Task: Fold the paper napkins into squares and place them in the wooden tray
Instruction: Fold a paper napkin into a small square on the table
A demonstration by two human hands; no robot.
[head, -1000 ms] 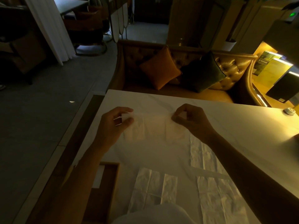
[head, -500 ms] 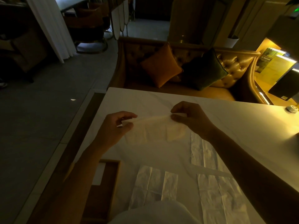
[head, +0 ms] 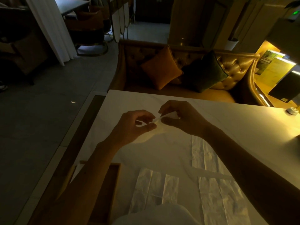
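Both hands meet above the white table [head: 227,120], mid-frame in the head view. Left hand [head: 134,125] pinches the near end of a napkin [head: 159,118] betw. thumb & fingers, other fingers loosely spread. Right hand [head: 181,117] is curled round the far end, thumb & forefinger nipped on it. Napkin is bunched narrow, held up off the table.

Unfolded napkins lie flat nearer the person: one [head: 154,190] centre-bottom, one [head: 206,156] under the right forearm, one [head: 222,202] bottom right. Wooden tray [head: 112,184] sits at the table's left edge, partly behind the left forearm; contents too dark to tell.
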